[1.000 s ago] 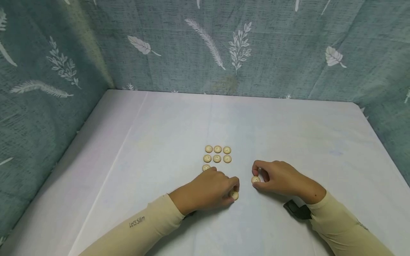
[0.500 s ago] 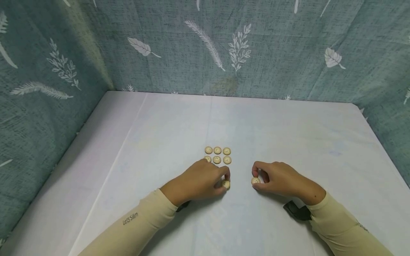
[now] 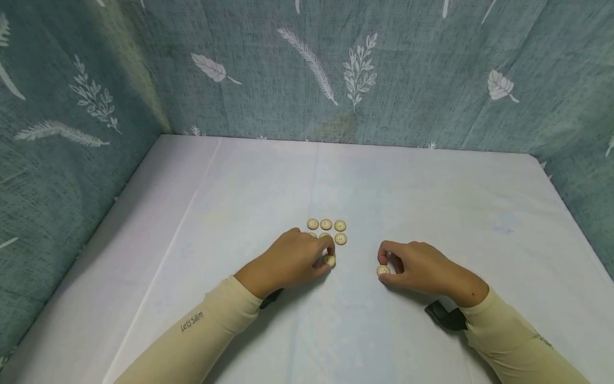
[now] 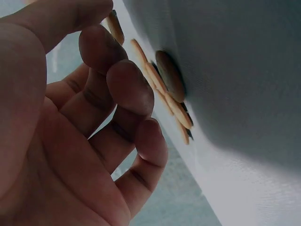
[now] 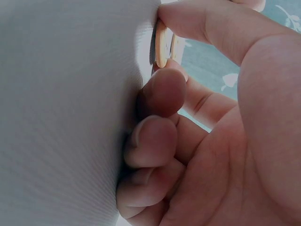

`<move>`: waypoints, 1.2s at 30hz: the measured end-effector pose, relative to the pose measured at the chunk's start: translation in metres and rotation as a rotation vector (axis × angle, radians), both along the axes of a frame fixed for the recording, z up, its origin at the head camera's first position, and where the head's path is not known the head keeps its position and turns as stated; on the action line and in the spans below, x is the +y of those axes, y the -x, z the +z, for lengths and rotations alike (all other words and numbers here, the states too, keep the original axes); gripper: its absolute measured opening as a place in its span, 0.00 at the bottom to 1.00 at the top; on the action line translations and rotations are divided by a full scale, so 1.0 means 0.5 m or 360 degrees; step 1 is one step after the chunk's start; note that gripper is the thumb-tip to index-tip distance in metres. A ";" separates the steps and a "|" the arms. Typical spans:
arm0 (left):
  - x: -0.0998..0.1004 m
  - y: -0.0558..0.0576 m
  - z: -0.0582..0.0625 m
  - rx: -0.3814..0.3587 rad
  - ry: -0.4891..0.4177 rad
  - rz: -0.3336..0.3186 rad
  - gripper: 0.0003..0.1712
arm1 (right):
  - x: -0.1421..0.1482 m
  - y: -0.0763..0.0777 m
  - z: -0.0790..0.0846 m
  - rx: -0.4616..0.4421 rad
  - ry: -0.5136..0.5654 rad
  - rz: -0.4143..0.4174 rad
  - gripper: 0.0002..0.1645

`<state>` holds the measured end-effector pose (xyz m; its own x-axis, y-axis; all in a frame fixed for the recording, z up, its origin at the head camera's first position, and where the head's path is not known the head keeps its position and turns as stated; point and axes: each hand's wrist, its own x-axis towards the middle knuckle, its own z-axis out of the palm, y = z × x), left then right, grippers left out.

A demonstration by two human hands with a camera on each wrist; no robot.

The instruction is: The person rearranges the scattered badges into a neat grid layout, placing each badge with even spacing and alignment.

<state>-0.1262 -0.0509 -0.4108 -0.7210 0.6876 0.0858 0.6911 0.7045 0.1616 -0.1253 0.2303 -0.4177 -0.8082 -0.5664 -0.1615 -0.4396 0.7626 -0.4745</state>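
My left hand pinches a round wooden button between thumb and forefinger, just in front of two short rows of like buttons. Its other fingers are loosely bent in the left wrist view, near a separate button and the rows beyond. In the head view this hand partly covers the nearer row. To the right, my right hand pinches another button by its edges, low over the cloth. That button stands between thumb and forefinger in the right wrist view; the remaining fingers are curled against the cloth.
A white cloth covers the table. Green-grey curtains with white leaf prints enclose its back and sides. A dark strap piece sits at the right wrist.
My left hand has slid the pinched button away from me and to the left, toward the rows. It now covers a button that showed earlier. My right hand has stayed still.
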 end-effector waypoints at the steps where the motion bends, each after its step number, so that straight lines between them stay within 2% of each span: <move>1: -0.001 0.001 -0.001 0.0016 0.0000 0.0004 0.08 | 0.000 0.001 0.001 0.0006 0.0004 0.0000 0.11; 5: -0.002 0.005 -0.002 0.0070 0.0008 0.0013 0.09 | 0.001 0.001 0.006 0.0017 0.0022 0.0008 0.12; 19: -0.004 0.015 -0.006 0.0122 -0.0059 0.0055 0.09 | 0.004 0.002 0.004 0.0023 0.0001 -0.0004 0.12; 27: -0.006 0.012 -0.003 0.0077 -0.0062 0.0088 0.09 | 0.006 0.002 0.002 0.0035 0.0014 0.0003 0.12; 36: -0.012 0.013 -0.011 -0.0068 -0.0081 0.0124 0.07 | 0.005 0.003 -0.005 0.0030 0.0044 0.0013 0.11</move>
